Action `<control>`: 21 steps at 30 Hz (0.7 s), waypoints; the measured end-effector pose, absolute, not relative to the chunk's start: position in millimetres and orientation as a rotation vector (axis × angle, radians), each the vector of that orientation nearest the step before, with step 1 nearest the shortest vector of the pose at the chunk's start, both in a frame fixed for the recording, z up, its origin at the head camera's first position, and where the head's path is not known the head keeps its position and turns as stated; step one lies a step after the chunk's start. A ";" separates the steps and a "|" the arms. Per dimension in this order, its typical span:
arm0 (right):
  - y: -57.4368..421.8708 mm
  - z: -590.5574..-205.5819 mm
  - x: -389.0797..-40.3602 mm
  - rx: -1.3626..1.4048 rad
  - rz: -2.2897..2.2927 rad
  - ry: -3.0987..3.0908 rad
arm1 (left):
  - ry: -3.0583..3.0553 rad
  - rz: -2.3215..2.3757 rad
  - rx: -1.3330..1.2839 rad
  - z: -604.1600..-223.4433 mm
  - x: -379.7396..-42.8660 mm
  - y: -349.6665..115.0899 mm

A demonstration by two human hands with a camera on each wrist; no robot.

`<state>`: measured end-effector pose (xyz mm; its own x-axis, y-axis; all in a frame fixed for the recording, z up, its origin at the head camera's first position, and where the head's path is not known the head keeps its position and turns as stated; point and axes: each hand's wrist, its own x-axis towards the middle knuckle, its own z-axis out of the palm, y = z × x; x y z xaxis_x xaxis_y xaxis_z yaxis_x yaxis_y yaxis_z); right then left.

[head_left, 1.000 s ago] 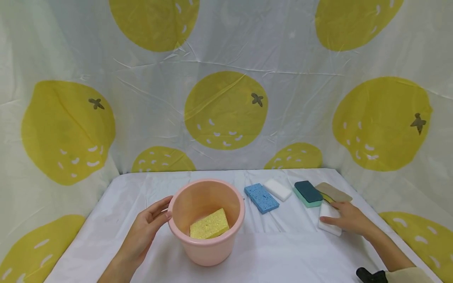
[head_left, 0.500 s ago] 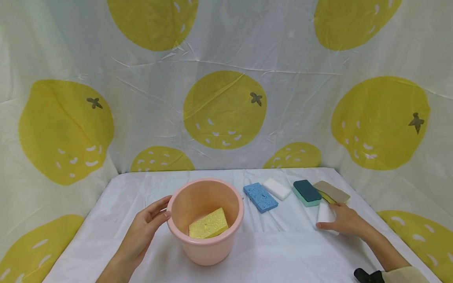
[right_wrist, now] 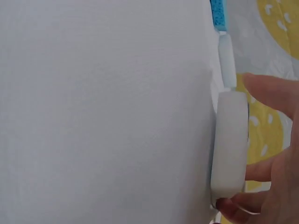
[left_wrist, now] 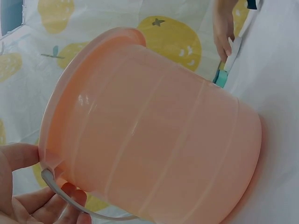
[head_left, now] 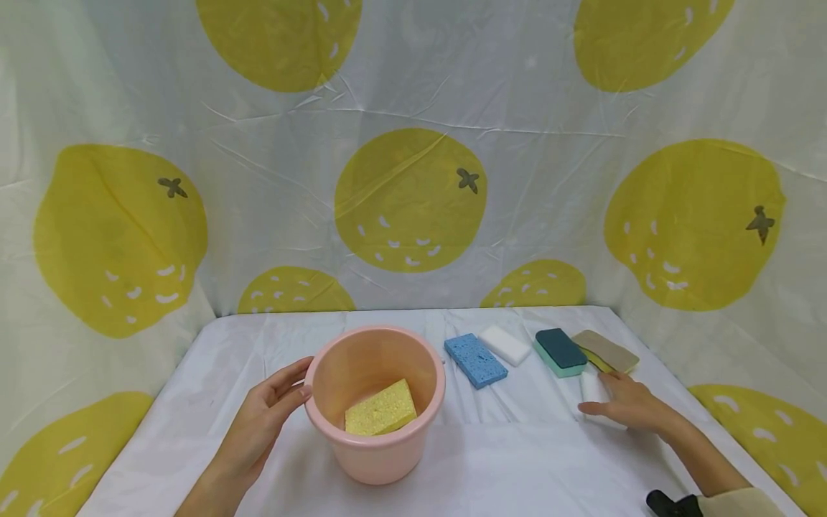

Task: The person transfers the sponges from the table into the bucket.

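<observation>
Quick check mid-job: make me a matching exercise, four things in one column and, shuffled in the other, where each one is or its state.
Things
1. Pink bucket
2. Yellow sponge
3. Blue sponge
4. Nearer white block

Places and states
A. On the white cloth, just right of the bucket in the head view
B. Partly covered by the right grip in the head view
C. Held at the rim by the left grip
D. Inside the bucket

Pairs: 1-C, 2-D, 3-A, 4-B
</observation>
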<state>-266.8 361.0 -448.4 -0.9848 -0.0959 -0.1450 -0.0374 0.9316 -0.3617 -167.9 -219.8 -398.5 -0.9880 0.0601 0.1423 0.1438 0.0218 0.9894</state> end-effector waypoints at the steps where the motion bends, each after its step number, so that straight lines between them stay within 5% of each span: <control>1: 361.3 -449.7 -267.7 -0.095 -0.541 2.943 | -2.203 -2.144 -0.219 -398.6 -167.9 -219.8; 21: 360.5 -445.0 -263.3 0.114 -0.693 2.909 | -2.208 -2.132 -0.212 -397.1 -168.3 -220.4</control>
